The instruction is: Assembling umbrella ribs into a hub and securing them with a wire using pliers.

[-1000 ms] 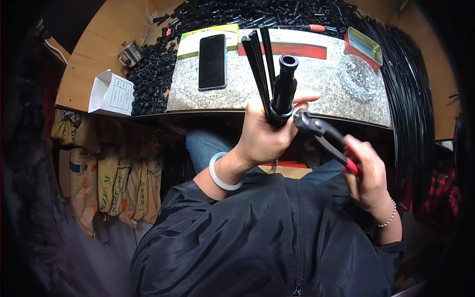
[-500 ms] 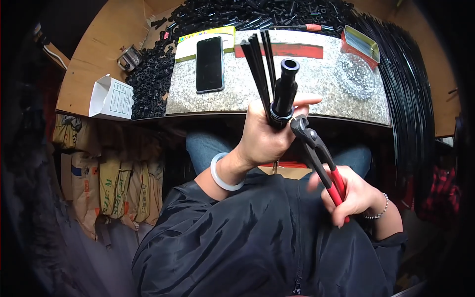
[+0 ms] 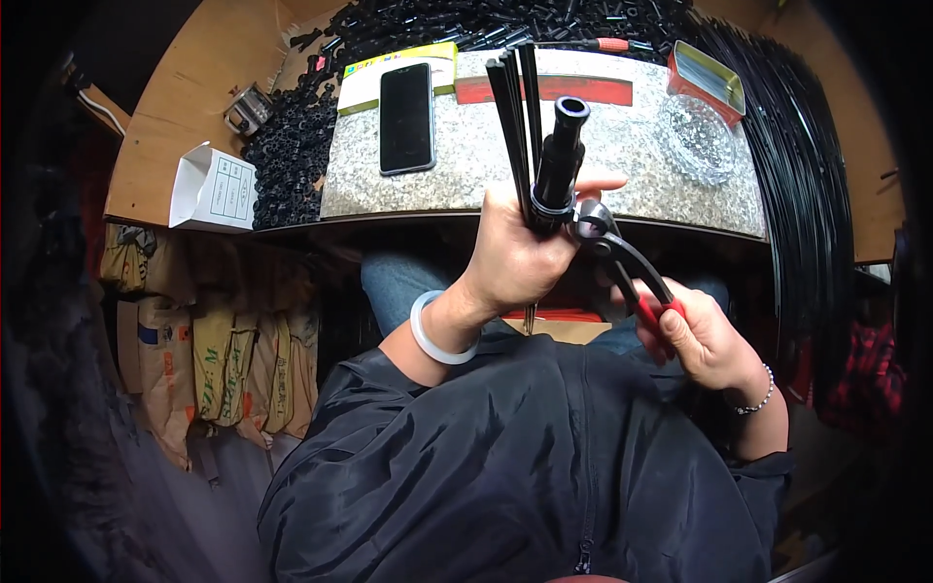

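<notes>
In my left hand [image 3: 530,257] a black tubular fitting [image 3: 559,170] stands upright, its round open end up. Several thin black rods [image 3: 510,117] rise beside it from the same grip, fanning slightly apart. My right hand [image 3: 698,335] is closed round the red handles of a pair of pincers [image 3: 632,267]. Their dark jaws reach the collar at the fitting's base, beside my left fingers. Whether the jaws bite on something there is hidden from me. My left index finger points out to the right behind the fitting.
On the speckled tabletop [image 3: 360,199] lie a phone [image 3: 406,117], a yellow-and-white box [image 3: 442,66], a red strip [image 3: 593,90], a glass ashtray [image 3: 698,141] and a tin [image 3: 705,78]. Black parts heap behind and left, near a white carton [image 3: 219,189]. Long black rods [image 3: 797,155] hang at right.
The pincers have turned, and their jaws have moved up closer against the fitting's collar. My right hand has risen and shifted right. The fitting in my left hand has barely moved.
</notes>
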### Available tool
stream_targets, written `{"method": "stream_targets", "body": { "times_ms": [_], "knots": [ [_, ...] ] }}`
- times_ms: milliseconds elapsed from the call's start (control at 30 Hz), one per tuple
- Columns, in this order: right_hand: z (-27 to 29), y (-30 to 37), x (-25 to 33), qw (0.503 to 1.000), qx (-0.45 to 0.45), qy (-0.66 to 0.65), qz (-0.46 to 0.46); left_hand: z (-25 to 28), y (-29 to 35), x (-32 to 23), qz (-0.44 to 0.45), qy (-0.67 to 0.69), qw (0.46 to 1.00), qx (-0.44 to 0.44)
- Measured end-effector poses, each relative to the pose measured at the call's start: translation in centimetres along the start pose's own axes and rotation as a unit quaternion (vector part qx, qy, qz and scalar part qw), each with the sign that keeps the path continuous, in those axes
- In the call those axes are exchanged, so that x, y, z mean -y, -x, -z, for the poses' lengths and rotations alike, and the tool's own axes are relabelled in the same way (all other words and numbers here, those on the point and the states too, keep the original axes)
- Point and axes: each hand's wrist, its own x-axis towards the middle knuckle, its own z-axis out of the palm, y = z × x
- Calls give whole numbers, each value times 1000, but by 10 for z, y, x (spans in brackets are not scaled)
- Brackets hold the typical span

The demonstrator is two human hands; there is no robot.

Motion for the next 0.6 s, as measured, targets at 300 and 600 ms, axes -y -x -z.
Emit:
{"method": "stream_targets", "body": {
  "times_ms": [300, 600],
  "knots": [
    [-3, -23, -26, 990, -124, -31, -55, -7, -5, 3, 54, -25, 993, -101],
    [147, -80, -36, 786, -325, 501, -160, -13, -5, -6, 30, -23, 998, -55]
  ]
}}
